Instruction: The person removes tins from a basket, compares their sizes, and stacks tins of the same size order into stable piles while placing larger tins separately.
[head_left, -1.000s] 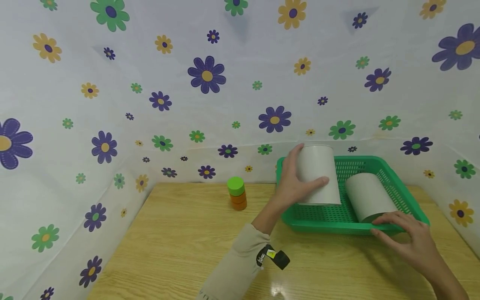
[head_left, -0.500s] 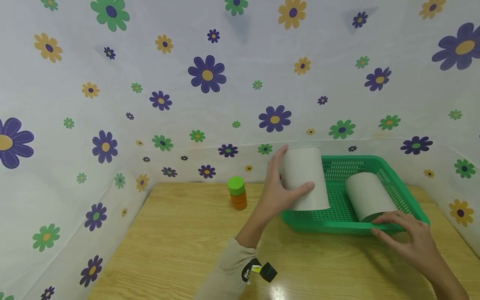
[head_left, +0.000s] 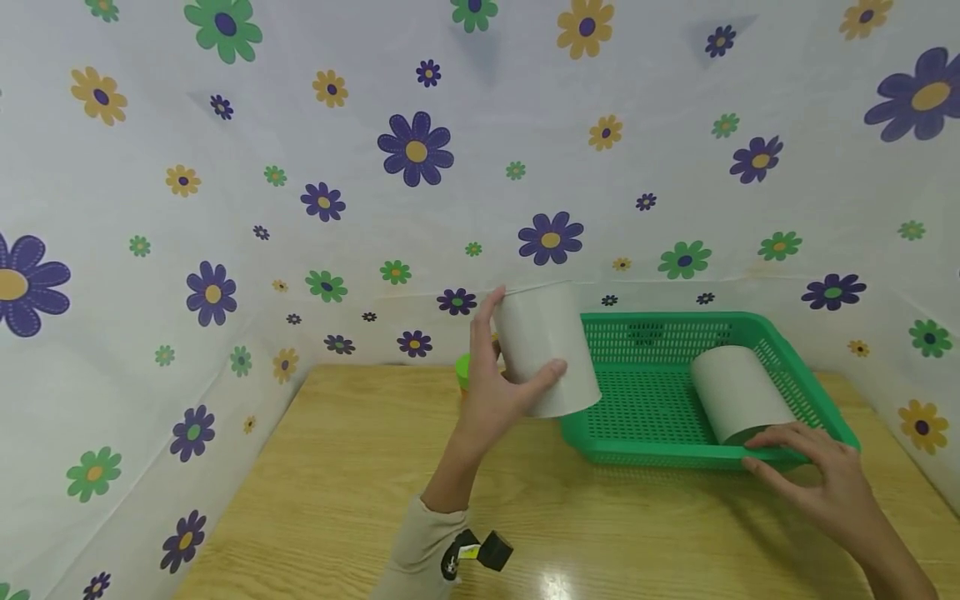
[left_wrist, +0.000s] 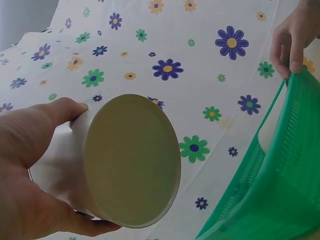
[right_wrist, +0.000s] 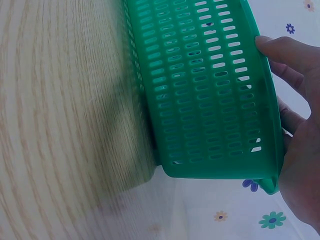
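Head view: green-capped orange container [head_left: 462, 367] partly hidden behind left hand [head_left: 491, 402], which grips a tilted white cylinder [head_left: 546, 346] at the left end of green basket [head_left: 660, 454]. Basket contains second cylinder [head_left: 738, 396], lying at right. Right hand [head_left: 825, 479] pinches near rim.

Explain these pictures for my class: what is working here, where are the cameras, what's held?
No machine here: just a person working bare-handed. The widest view comes from the person's head, the other two from the left and right wrists. On the wooden table are a green basket, with a white cylinder lying inside, and a small green-topped container, mostly hidden. The left hand holds a second white cylinder, tilted; the right hand grips the basket's near rim.
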